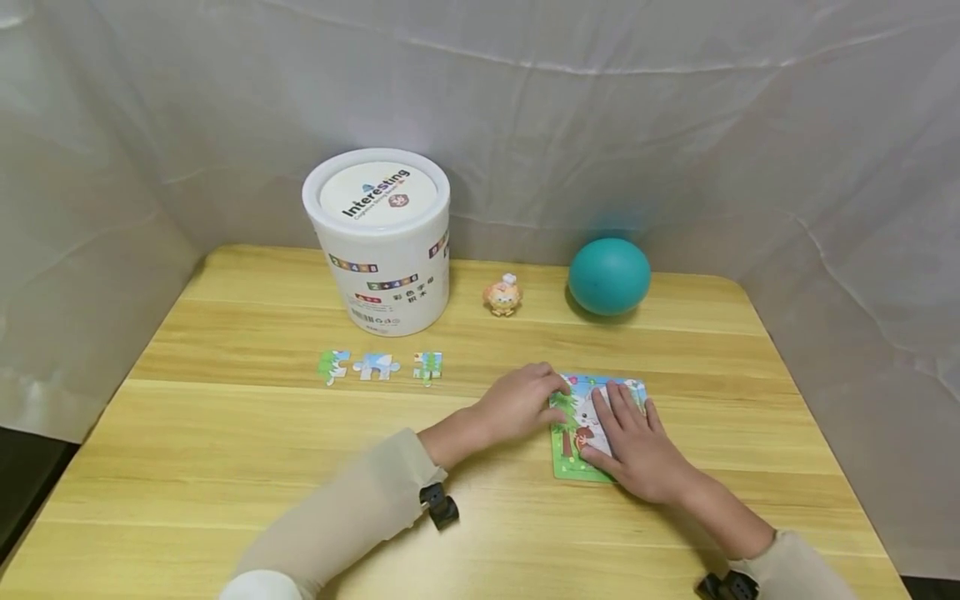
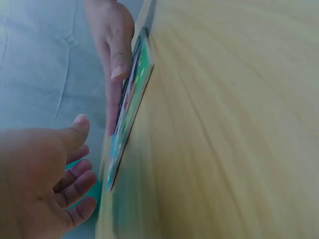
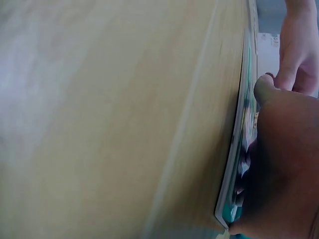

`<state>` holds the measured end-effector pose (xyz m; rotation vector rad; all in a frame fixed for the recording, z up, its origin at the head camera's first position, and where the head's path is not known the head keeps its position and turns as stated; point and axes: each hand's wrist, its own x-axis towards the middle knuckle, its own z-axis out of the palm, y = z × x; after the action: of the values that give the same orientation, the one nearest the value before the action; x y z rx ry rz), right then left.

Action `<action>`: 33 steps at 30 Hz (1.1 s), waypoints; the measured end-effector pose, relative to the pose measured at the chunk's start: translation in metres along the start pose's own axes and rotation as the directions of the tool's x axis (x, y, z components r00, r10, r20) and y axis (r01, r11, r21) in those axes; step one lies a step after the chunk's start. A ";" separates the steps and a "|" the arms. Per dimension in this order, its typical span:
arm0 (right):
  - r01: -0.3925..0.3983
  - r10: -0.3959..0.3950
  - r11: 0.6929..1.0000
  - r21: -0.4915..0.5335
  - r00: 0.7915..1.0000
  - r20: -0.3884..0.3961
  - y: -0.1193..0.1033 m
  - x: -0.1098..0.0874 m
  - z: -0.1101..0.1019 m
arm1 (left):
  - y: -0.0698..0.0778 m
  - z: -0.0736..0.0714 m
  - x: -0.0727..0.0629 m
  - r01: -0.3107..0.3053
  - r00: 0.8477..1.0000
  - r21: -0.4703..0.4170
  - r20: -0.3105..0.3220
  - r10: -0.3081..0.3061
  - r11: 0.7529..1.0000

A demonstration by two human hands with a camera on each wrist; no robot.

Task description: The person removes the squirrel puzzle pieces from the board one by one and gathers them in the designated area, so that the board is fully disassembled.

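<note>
A jigsaw puzzle board (image 1: 564, 468) with a green and blue picture of trees and a grey animal lies flat on the table, right of centre. My right hand (image 1: 637, 450) rests on its right half, fingers spread and straight, covering part of the picture. At the board's upper left edge is my left hand (image 1: 517, 406), its thumb and fingers loosely bent. In the left wrist view nothing shows between the fingers of the left hand (image 2: 45, 174), and the board (image 2: 130, 107) appears edge-on beneath the flat right hand (image 2: 112, 45).
Three loose puzzle pieces, a green one (image 1: 332, 367), a blue one (image 1: 377, 367) and a tree one (image 1: 428, 367), lie left of the hands. Behind them stands a white lidded bucket (image 1: 390, 275). A small figurine (image 1: 502, 296) and a teal ball (image 1: 609, 277) sit along the table's back.
</note>
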<state>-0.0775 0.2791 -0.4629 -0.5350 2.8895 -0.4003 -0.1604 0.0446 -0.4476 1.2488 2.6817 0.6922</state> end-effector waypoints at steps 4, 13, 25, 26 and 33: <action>0.002 -0.002 1.000 -0.016 1.000 -0.003 0.000 0.001 0.002 | 0.006 0.008 0.005 0.000 0.999 0.022 0.039 -0.001 1.000; 0.023 -0.022 1.000 0.009 0.999 -0.042 0.002 0.000 0.007 | 0.009 0.016 0.008 0.016 0.996 0.041 0.082 -0.019 0.999; -0.009 0.010 1.000 -0.019 1.000 0.023 0.010 0.003 0.012 | 0.009 0.018 0.009 0.009 0.994 0.001 0.109 -0.009 1.000; -0.009 0.009 1.000 -0.017 1.000 0.025 0.011 0.003 0.013 | 0.008 0.018 0.009 0.014 0.994 -0.009 0.111 -0.013 1.000; -0.026 0.028 0.999 -0.028 0.998 0.059 0.012 0.004 0.012 | 0.004 0.019 0.013 0.032 0.994 -0.103 0.106 -0.021 0.994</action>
<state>-0.0830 0.2854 -0.4782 -0.5031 2.8453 -0.3351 -0.1607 0.0636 -0.4612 1.1880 2.5380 0.7314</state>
